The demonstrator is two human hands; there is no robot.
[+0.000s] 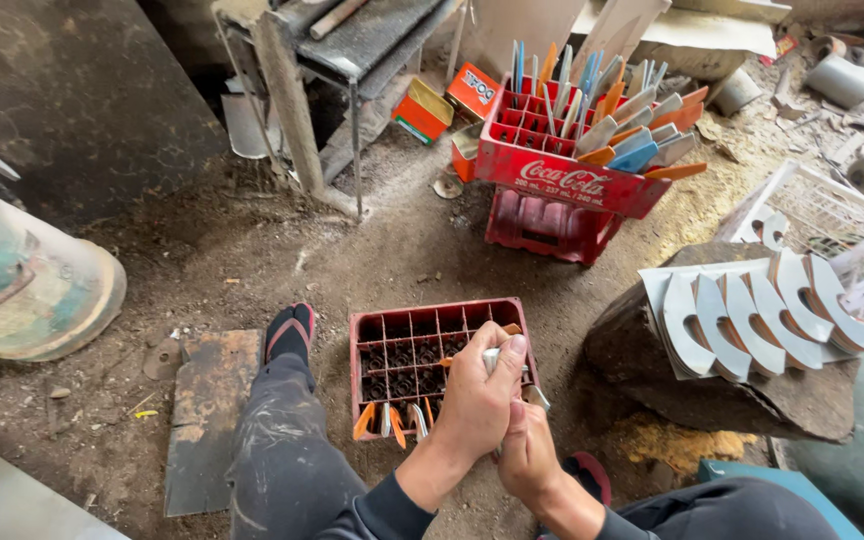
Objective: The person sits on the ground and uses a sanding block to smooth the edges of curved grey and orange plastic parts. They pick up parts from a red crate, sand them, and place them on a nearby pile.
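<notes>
— What's the person on the ground holding?

— A small metal tool (497, 358). The left hand (480, 395) is wrapped tight round it, thumb up along the pale shaft, and the right hand (527, 452) is bunched just beneath, touching the left. I think the right grips the lower end too, but the left hides that part, so I can't be sure.

— Why hold it right there?

— It sits over the near crate (436, 362), the dark red one between the legs. Orange-handled pieces already stand in the front cells, so the work stays close to where they're kept.

— And the other crate?

— The far crate (564, 172) is stacked on another red one and crammed with blades (614, 110), handles orange, blue and white, standing upright in the cells so they don't tangle.

— Those curved white things?

— Cut-outs (752, 315), overlapped like tiles on a rock (712, 385) to the right, within arm's reach. A white basket (824, 215) sits behind them.
</notes>
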